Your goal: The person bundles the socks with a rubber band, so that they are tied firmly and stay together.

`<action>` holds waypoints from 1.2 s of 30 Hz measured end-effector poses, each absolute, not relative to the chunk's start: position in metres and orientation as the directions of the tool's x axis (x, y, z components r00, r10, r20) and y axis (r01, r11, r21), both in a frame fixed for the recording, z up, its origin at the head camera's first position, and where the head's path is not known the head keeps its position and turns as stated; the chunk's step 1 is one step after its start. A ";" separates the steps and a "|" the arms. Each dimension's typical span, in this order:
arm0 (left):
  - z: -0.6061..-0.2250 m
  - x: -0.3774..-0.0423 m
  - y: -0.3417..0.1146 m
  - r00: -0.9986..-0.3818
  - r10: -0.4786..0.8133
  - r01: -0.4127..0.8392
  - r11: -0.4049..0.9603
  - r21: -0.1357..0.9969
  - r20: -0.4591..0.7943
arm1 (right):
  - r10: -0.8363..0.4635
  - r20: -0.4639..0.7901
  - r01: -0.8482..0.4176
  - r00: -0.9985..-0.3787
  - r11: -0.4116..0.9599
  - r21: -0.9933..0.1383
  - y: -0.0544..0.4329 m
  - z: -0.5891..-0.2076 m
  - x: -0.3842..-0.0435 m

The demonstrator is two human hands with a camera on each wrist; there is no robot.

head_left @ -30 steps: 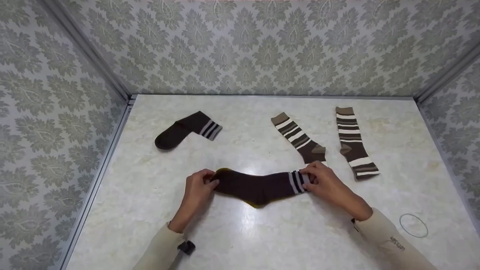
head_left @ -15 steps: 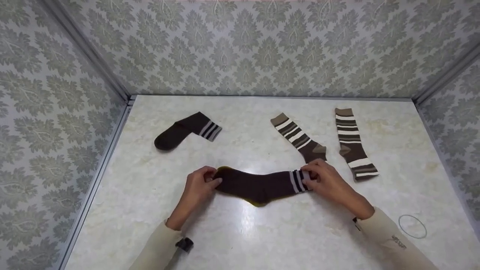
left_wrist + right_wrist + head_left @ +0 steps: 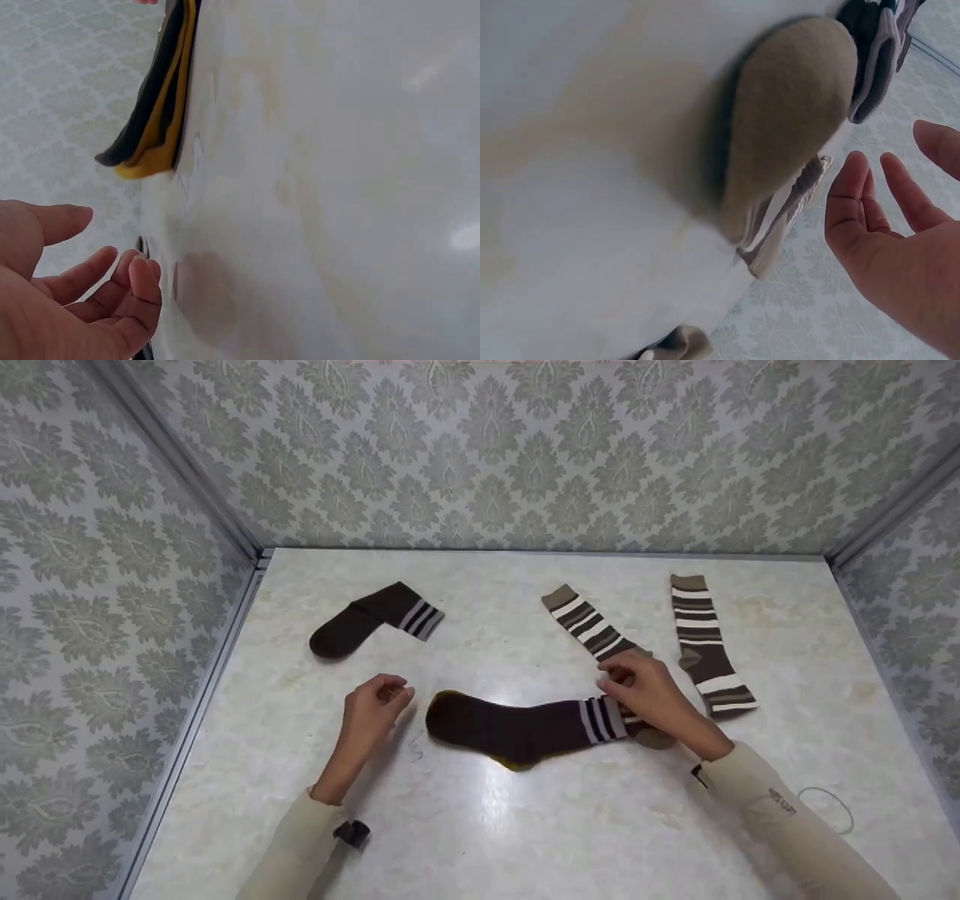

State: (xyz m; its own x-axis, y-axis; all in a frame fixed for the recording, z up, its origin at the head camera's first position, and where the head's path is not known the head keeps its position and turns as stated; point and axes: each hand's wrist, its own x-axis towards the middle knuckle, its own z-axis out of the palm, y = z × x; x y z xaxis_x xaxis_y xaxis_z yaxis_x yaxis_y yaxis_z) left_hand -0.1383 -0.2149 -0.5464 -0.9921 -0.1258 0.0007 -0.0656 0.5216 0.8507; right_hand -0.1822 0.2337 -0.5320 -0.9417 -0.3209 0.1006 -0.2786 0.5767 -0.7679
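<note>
A dark sock with grey cuff stripes (image 3: 517, 727) lies across the middle of the table, mustard showing along its lower edge. Seen from the left wrist, its toe end is layered dark and mustard (image 3: 161, 97). My left hand (image 3: 373, 709) hovers just left of the toe, fingers loosely bent, holding nothing. Above the cuff end, my right hand (image 3: 646, 690) is also without a hold, thumb and fingers apart in the right wrist view. It partly hides a brown-and-white striped sock (image 3: 589, 622), whose tan toe (image 3: 795, 97) reaches beside the dark sock's cuff.
Another dark sock (image 3: 367, 619) lies bent at the back left. A second striped sock (image 3: 709, 645) is stretched out at the back right. A thin greenish ring (image 3: 838, 804) lies by the right sleeve. Patterned walls (image 3: 525, 457) border the table's back and sides.
Both hands have let go of the dark sock's ends. The left hand has moved left and slightly away from the toe; the right has lifted up and away from the cuff.
</note>
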 end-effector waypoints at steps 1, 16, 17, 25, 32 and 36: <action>-0.546 -0.140 -0.217 -0.990 -0.138 -0.068 0.523 0.849 0.005 | -0.323 0.091 -0.272 -0.942 0.573 -0.773 0.231 -0.532 -0.185; -0.554 -0.156 -0.260 -0.954 -0.296 -0.114 0.523 0.845 0.054 | -0.374 -0.015 -0.195 -0.927 0.517 -0.834 0.188 -0.522 -0.224; -0.554 -0.157 -0.263 -0.951 -0.303 -0.118 0.521 0.845 0.054 | -0.380 -0.024 -0.188 -0.924 0.510 -0.840 0.184 -0.522 -0.226; -0.553 -0.165 -0.281 -0.936 -0.349 -0.150 0.536 0.831 0.056 | -0.441 -0.024 -0.226 -0.897 0.505 -0.833 0.155 -0.523 -0.246; -0.551 -0.169 -0.293 -0.916 -0.393 -0.154 0.523 0.838 0.077 | -0.445 -0.022 -0.237 -0.895 0.517 -0.822 0.128 -0.521 -0.262; -0.551 -0.169 -0.301 -0.903 -0.424 -0.169 0.510 0.844 0.076 | -0.470 -0.014 -0.258 -0.883 0.508 -0.822 0.115 -0.522 -0.270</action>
